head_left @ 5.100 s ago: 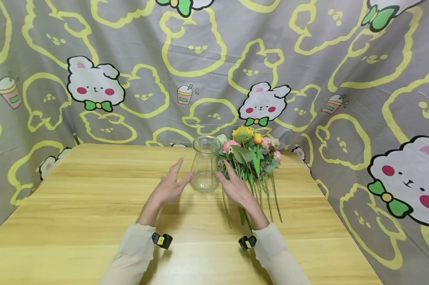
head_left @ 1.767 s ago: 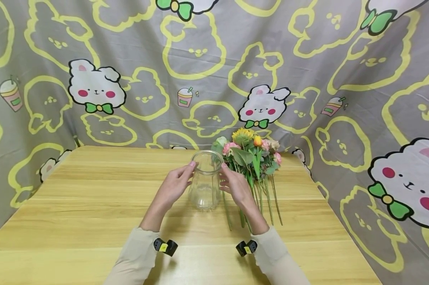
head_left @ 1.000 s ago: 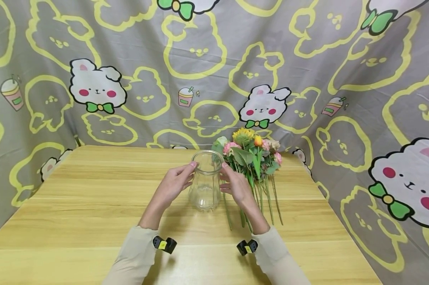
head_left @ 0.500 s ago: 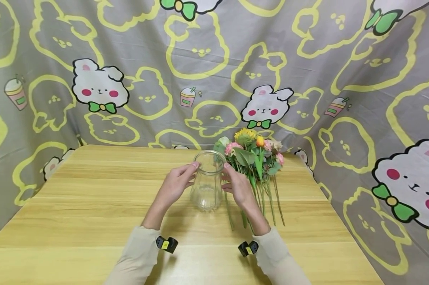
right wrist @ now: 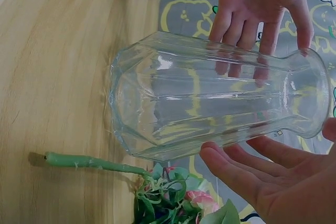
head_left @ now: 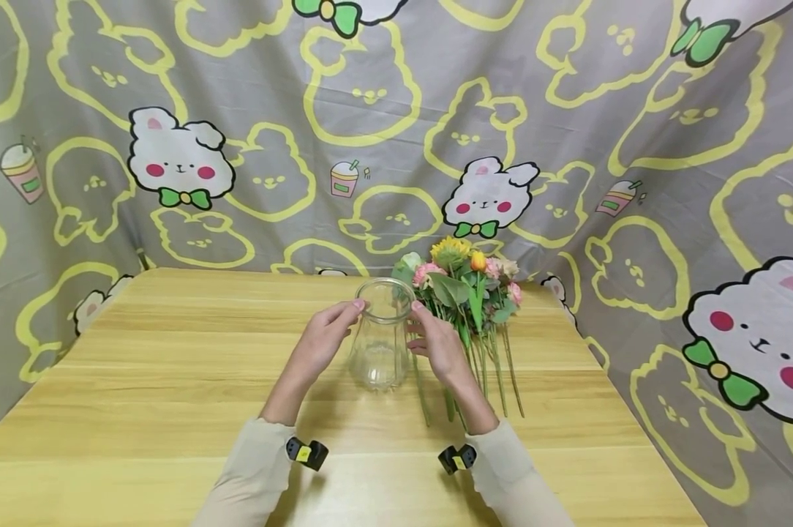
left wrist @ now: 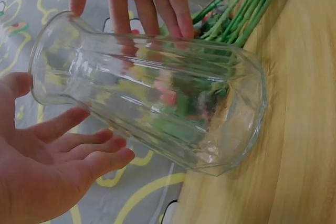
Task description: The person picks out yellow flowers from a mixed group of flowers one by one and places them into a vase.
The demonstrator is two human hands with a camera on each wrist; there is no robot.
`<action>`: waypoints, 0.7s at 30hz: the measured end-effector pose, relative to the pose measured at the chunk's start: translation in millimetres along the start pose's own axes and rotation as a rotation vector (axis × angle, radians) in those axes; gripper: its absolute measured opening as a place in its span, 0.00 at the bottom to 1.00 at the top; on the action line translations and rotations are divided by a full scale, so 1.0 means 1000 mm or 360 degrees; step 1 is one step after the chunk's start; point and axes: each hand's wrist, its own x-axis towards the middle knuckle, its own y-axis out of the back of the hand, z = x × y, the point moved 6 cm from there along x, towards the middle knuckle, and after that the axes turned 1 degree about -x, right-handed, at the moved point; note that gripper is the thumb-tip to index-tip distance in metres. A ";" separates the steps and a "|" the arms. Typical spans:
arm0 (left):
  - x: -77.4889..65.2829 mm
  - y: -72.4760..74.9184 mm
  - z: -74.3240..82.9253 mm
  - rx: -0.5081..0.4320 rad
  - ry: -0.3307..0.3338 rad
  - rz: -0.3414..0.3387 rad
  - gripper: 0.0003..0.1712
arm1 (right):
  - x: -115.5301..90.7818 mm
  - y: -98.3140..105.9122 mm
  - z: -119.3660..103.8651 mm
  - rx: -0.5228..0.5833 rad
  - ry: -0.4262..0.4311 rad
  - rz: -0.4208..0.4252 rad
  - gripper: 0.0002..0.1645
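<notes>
1. Left hand [head_left: 324, 335] and right hand [head_left: 441, 350] flank the glass vase [head_left: 380, 359], thumb tips at its rim, fingers apart and loosely extended rather than wrapped around it, probably to steady it from both sides.
2. The vase stands upright on the wooden table [head_left: 173, 380], between the hands; the wrist views show the spread fingers that the head view partly hides.
3. Beyond the right hand lie flowers [head_left: 459, 282], stems toward the person, perhaps for easy reach; the right wrist view shows one stem's blunt end [right wrist: 50, 158] clearly.
</notes>
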 end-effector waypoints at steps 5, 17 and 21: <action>0.000 -0.001 -0.001 -0.0129 0.0002 -0.0034 0.32 | -0.001 -0.001 0.000 -0.0019 0.0004 0.0002 0.48; -0.003 -0.009 0.001 -0.0128 0.0079 -0.0279 0.38 | -0.001 0.000 0.000 -0.0007 0.0000 0.0008 0.49; -0.004 -0.012 0.001 -0.0110 0.0099 -0.0381 0.38 | -0.002 0.000 0.000 -0.0004 0.0000 0.0005 0.49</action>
